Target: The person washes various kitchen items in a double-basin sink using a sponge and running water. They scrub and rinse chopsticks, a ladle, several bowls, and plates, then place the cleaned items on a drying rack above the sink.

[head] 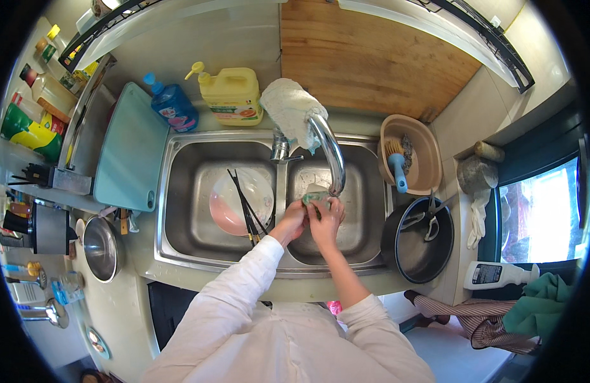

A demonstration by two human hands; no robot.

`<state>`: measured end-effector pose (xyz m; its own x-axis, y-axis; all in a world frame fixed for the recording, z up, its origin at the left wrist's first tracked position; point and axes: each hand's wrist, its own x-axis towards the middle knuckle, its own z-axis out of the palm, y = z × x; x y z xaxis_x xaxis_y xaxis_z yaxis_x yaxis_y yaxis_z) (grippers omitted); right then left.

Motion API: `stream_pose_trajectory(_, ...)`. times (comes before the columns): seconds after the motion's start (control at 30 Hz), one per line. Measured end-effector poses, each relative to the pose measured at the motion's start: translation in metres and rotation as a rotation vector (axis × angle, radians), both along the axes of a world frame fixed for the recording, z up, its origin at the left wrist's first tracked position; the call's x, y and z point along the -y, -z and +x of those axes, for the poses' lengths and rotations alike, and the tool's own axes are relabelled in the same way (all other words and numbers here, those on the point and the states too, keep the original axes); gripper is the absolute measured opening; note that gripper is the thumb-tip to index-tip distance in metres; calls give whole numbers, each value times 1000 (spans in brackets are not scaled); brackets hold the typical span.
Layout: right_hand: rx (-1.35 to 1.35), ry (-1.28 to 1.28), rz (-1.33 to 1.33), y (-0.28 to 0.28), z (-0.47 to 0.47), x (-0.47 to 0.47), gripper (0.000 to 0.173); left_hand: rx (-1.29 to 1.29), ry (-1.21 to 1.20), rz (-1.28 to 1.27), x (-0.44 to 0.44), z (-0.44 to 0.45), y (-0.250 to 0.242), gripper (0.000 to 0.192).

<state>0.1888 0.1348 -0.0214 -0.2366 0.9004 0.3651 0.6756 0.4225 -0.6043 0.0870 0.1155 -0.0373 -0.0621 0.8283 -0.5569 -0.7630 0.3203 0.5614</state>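
Note:
Over the right basin (357, 225) of a steel double sink, just under the end of the chrome faucet (334, 153), both my hands grip a small green and whitish thing (315, 196). My left hand (293, 221) has it from the left, and my right hand (327, 218) from the right, fingers bent over it. Fingers cover much of it, so its exact kind is unclear. In the left basin (189, 225) lies a pink and white bowl (223, 210). Several black chopsticks (243, 203) lean across that bowl. A whitish cloth (292, 107) drapes over the faucet's back.
Behind the sink stand a blue pump bottle (175, 107) and a yellow detergent jug (232, 95). A teal cutting board (129, 153) and a steel bowl (101, 249) are leftward. At right are a tan basin (421, 179) with a blue-handled brush (397, 167) and a dark pot (419, 258) holding scissors (431, 220).

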Motion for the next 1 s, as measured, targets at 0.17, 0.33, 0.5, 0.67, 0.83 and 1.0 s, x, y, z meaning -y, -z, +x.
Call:
stream_pose_trajectory(0.17,41,-177,-372,42,-9,-67,24,-171,160,126,16,1,1,27)
stream_pose_trajectory(0.33,-477,-17,-1221,75,26,-119,33,-297,117,205,28,7,2,28)
stream_pose_trajectory(0.5,-1260,26,-1660,105,39,-58,41,-419,-37,262,18,17,12,24)
stream_pose_trajectory(0.67,-1419,303,-1645,41,10,-19,52,-1159,178,231,2,18,55,28)
stream_pose_trajectory(0.83,-1155,232,-1494,54,39,-36,47,-1603,588,397,-2,23,6,19)
stream_pose_trajectory(1.0,-1048,261,-1648,129,68,-43,28,-1877,783,505,9,26,-4,20)
